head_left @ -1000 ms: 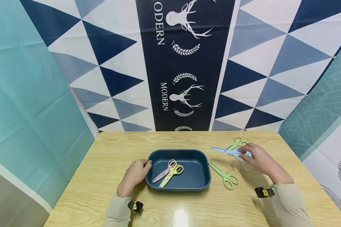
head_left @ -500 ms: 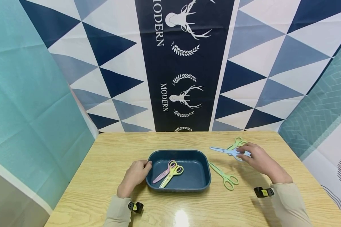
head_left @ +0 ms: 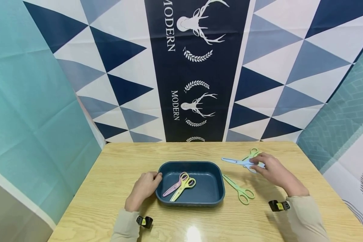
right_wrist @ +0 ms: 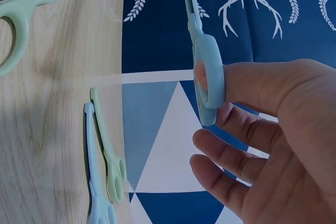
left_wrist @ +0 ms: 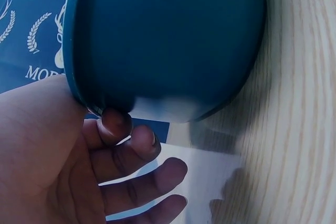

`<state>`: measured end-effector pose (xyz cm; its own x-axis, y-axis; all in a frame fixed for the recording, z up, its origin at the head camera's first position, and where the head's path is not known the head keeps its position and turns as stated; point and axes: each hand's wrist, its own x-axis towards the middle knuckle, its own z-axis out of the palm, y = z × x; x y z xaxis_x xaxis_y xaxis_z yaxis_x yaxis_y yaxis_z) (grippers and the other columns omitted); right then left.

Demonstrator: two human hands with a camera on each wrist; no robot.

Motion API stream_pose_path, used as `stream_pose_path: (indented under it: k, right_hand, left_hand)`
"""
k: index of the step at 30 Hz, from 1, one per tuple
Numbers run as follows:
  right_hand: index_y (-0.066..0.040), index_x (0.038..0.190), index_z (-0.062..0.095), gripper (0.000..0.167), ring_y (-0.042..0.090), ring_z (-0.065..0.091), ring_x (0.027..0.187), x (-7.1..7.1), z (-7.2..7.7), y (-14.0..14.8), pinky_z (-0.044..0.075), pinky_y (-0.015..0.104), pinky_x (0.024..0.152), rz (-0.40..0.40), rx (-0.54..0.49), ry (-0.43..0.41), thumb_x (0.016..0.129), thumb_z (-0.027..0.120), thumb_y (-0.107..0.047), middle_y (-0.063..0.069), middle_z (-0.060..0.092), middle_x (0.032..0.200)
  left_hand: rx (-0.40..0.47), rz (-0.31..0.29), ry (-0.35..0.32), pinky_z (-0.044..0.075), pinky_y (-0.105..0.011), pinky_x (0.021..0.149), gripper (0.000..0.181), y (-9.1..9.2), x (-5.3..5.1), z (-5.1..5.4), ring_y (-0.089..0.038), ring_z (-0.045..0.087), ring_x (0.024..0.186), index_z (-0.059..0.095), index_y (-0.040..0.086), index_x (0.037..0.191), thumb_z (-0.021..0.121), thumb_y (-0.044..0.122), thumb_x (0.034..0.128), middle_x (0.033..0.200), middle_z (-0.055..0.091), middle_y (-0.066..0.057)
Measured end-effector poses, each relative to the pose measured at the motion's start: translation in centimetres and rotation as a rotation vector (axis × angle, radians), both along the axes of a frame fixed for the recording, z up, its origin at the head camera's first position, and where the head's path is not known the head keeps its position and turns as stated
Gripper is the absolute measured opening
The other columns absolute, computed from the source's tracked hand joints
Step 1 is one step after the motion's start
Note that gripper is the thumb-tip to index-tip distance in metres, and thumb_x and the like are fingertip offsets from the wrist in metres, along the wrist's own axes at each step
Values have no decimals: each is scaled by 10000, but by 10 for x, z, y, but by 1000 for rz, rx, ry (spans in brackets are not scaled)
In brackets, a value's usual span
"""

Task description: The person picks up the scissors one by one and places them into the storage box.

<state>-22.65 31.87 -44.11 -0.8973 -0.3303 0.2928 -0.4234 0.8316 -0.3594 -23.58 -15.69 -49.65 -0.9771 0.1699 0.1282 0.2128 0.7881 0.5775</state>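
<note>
**Wooden table (head_left: 103, 188), patterned cloth (head_left: 130, 58) behind: tray (head_left: 206, 188) gripped, blue scissors (head_left: 237, 162) in hand**

The tray sits near the middle of the table. The left hand (head_left: 143, 185) pinches its left rim, thumb and forefinger clamped there. The right hand (head_left: 273, 169), right of the tray, has thumb and forefinger clamped on the handles of the blue scissors, held above the table, blades pointing leftward. Inside the tray, yellow scissors (head_left: 178, 192) overlap pink scissors (head_left: 171, 189). Green scissors (head_left: 237, 188) lie just outside the tray's right end, handles farthest from it. The right wrist view shows a second blue pair (right_wrist: 95, 182) and a second green pair (right_wrist: 107, 145) close together on the table.
</note>
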Motion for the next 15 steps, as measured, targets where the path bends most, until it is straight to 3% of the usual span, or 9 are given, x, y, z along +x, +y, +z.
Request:
stream_pose_path:
  k: [6, 15]
  right_hand:
    - [-8, 1113, 738, 191, 315, 663, 958, 2, 2, -3, 536, 451, 758, -13, 0, -7, 955, 723, -114, 104, 675, 1034]
    - [-8, 1101, 741, 178, 304, 665, 931, 3, 5, -6, 538, 429, 738, -2, 4, 11, 949, 725, -99, 100, 675, 1019]
  left_hand:
    - [-8, -13, 22, 319, -254, 515, 420, 0, -2, 0, -107, 427, 539, 481, 154, 640, 530, 245, 1046, 595, 383, 50]
    - [-18, -1, 1, 338, -261, 522, 404, 0, 0, 0, -110, 445, 554, 504, 155, 656, 524, 258, 1046, 608, 400, 46]
